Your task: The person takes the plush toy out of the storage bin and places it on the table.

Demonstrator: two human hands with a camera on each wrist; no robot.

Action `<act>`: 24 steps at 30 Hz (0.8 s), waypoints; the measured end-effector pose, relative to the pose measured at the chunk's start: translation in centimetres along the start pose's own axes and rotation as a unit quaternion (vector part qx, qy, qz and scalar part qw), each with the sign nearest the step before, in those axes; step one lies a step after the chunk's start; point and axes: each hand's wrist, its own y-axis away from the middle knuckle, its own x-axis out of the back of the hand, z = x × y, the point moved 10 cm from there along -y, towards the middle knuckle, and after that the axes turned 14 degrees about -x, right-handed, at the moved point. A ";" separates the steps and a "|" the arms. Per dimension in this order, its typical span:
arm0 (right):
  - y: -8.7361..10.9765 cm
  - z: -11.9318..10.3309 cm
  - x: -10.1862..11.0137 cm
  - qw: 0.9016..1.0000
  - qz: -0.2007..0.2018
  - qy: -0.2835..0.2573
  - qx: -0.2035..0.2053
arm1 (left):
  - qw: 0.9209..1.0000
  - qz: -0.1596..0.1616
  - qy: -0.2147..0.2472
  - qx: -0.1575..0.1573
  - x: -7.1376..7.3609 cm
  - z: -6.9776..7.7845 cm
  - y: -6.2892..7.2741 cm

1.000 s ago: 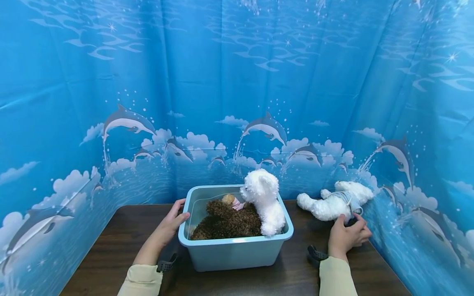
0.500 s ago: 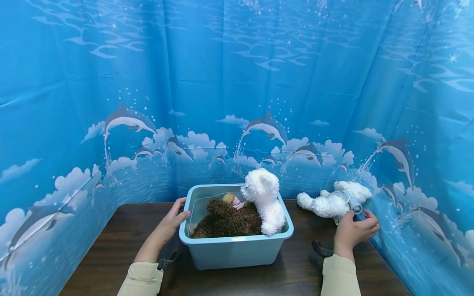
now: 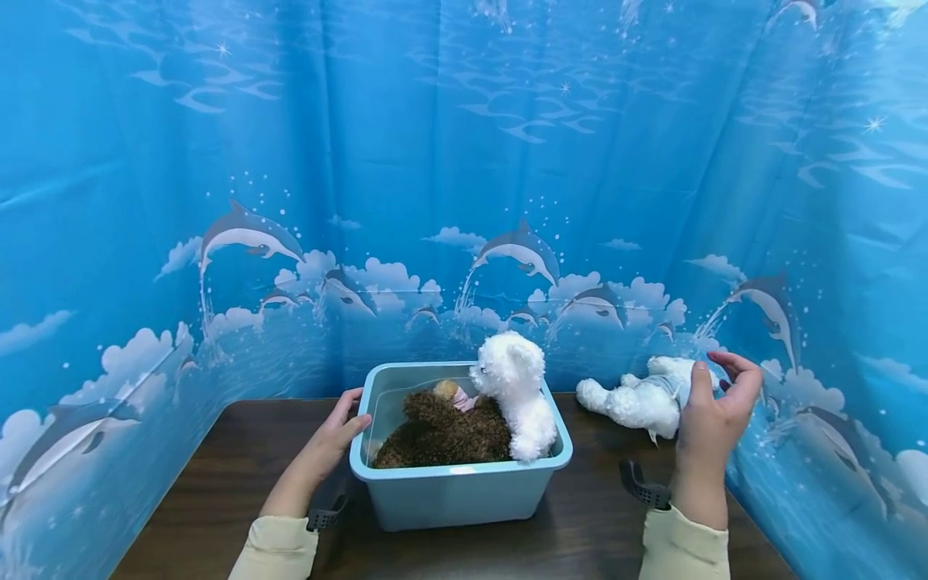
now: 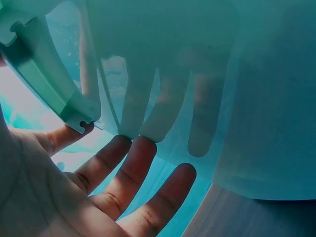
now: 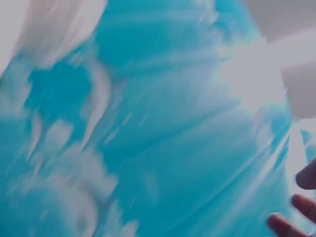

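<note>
**Two Hands, a Bin and a White Plush Dog**

Behind everything hung a blue dolphin-print curtain [image 3: 464, 161], which wrapped the back and both sides of the scene. Below it lay the dark wooden desk [image 3: 239, 451], and near the desk's middle stood a pale blue plastic bin [image 3: 457, 495].

Inside the bin lay a brown curly plush toy [image 3: 442, 435], filling most of the floor of it. Against that toy's right side, a white fluffy plush toy [image 3: 518, 395] sat upright with its head above the rim and its face turned left. A small tan and pink piece [image 3: 453, 393] showed between the two, too small to tell what it was.

To the right of the bin, well apart from it and close to the curtain, a white plush dog [image 3: 638, 403] in a pale blue garment lay on its side on the desk.

The left hand [image 3: 337, 435] rested on the bin's left end, thumb over the rim; the left wrist view showed its fingers [image 4: 133, 158] straight and spread, their tips pressed flat to the translucent wall. The right hand [image 3: 714, 419] stood raised at the plush dog's near end, fingers [image 3: 735, 370] parted and loosely bent, thumb up beside the toy's garment. Whether the thumb touched the dog could not be told, and the hand gripped nothing. The right wrist view was blurred, showing only curtain and a few fingertips [image 5: 284, 224] at the corner.

Both forearms wore cream sleeves [image 3: 275, 552] with a dark strap at each wrist.
</note>
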 end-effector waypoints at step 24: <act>11.0 -0.3 -13.9 0.907 -0.389 0.158 -0.015 | 1.000 -0.004 0.009 0.001 -0.3 0.1 0.2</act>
